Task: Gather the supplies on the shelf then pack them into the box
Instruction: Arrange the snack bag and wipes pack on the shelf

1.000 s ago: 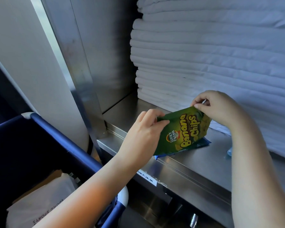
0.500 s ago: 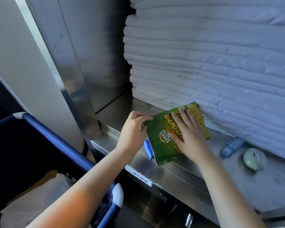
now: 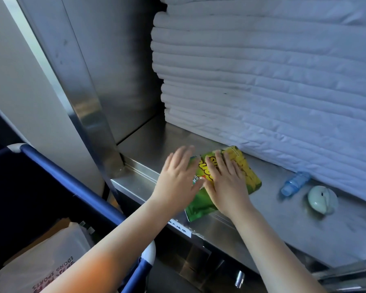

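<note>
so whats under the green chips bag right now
The green chips bag lies on the steel shelf, its near corner past the front edge. The left hand and right hand lie flat over it. Whether anything sits beneath is hidden by the bag and hands.

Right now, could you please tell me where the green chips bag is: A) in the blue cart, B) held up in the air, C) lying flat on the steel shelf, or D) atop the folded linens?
C: the chips bag lies on the steel shelf with the right hand flat on it.
</note>
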Tool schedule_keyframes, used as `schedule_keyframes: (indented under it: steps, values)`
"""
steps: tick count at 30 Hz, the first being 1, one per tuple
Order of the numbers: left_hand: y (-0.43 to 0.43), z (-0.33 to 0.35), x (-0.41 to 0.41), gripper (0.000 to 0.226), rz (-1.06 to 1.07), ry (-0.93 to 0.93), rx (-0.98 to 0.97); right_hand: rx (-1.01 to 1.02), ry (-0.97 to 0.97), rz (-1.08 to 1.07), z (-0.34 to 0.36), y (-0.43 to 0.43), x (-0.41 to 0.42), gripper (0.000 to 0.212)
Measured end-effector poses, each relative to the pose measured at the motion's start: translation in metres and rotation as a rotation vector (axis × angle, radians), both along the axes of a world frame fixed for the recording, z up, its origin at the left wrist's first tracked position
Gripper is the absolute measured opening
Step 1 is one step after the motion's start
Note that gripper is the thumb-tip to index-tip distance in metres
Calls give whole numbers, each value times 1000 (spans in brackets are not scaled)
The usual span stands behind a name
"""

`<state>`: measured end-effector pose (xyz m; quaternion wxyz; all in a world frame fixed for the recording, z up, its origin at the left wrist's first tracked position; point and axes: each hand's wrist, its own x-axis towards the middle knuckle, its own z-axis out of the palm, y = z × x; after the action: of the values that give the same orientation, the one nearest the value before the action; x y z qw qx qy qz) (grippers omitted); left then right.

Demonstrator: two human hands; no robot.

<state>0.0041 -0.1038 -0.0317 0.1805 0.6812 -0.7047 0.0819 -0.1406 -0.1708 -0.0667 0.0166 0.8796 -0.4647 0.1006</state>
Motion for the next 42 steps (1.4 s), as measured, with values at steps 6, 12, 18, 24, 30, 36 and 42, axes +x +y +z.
schedule_keyframes:
  steps: [6, 12, 18, 24, 30, 36, 42]
  values:
    - [3, -20, -6, 82, -109, -51, 374, 186, -239, -24, 19, -12, -2, 50]
    - [1, -28, -2, 85, -159, -158, 366, 212, -230, -160, 18, -13, -45, 57]
    - [1, -36, -1, 81, -120, -165, 289, 102, -178, -177, 8, -12, -37, 55]
    - [5, -40, 12, 80, -26, -119, 243, 140, -228, -110, 7, -27, -14, 55]
    - [8, -43, 36, 81, 124, -109, 228, 166, -225, 31, 8, -47, 27, 54]
    - [4, -43, 64, 82, 236, -79, 202, 170, -163, 146, 11, -69, 70, 54]
    - [-8, -45, 83, 79, 321, -31, 194, 213, -148, 217, 12, -89, 102, 54]
